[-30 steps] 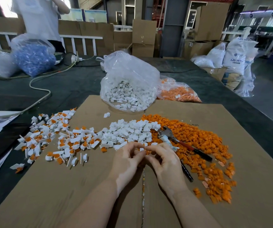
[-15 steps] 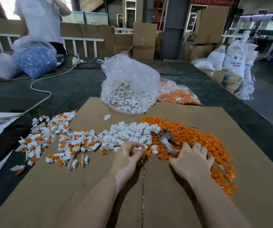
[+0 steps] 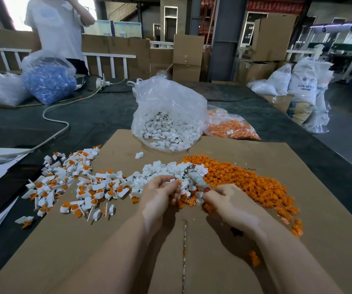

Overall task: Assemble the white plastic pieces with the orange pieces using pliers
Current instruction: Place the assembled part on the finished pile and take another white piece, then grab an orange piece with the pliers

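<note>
Now the left hand [image 3: 160, 193] pinched a small white-and-orange piece [image 3: 179, 183] in curled fingertips. The right hand [image 3: 230, 201] was wrapped round the pliers [image 3: 196, 179], metal nose raised toward that piece; half a second back it lay flat over the handles. Loose white plastic pieces [image 3: 166, 168] sat just beyond the hands, glossy orange pieces [image 3: 245, 181] to the right, on flat brown cardboard [image 3: 128, 251].

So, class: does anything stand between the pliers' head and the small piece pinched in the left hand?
Nothing visible does. The right hand grips the pliers, whose head points at the small piece pinched in the left hand; only open air above the white pieces separates them.
</note>
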Demonstrator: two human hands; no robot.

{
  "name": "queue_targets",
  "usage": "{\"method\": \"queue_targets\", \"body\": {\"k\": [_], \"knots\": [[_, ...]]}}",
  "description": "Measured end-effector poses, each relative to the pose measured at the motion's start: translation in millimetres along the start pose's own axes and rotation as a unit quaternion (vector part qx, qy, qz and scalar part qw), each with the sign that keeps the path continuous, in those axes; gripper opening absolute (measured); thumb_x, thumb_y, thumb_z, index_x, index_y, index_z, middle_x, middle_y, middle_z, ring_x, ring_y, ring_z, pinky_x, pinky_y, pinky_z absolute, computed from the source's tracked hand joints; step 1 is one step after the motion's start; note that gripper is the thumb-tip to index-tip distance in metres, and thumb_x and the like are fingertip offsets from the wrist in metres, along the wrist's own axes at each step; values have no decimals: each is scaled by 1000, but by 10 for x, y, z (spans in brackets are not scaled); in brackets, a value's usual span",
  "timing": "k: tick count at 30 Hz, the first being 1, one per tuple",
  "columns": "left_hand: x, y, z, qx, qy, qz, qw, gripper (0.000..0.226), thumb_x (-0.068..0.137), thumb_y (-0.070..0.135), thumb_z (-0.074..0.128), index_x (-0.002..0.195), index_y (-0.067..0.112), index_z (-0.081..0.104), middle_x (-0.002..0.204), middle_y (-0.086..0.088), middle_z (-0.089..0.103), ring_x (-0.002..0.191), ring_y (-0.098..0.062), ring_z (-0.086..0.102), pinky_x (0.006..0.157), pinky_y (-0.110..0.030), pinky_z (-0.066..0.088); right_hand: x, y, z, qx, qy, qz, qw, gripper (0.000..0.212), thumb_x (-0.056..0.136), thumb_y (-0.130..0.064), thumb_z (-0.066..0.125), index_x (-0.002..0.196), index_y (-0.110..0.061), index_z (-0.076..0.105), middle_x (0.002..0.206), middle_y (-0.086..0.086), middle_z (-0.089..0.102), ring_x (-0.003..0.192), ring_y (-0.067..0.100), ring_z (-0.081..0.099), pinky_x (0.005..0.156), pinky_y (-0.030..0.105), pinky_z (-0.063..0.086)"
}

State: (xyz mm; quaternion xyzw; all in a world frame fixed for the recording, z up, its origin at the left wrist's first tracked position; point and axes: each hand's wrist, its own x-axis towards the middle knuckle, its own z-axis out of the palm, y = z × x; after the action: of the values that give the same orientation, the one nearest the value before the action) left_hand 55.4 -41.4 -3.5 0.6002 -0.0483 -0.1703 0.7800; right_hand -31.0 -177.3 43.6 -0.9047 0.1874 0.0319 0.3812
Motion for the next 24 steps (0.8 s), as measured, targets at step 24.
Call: {"method": "queue_targets", "body": {"k": [24], "knots": [[143, 105, 33, 68, 84, 9, 994, 14, 94, 6, 50, 106, 1, 55, 71, -5, 56, 59, -10, 51, 51, -17, 44, -76, -171, 99, 171, -134, 34, 975, 20, 93, -27, 42, 86, -10, 49, 72, 9, 52, 62, 23, 53, 57, 34, 45]]}}
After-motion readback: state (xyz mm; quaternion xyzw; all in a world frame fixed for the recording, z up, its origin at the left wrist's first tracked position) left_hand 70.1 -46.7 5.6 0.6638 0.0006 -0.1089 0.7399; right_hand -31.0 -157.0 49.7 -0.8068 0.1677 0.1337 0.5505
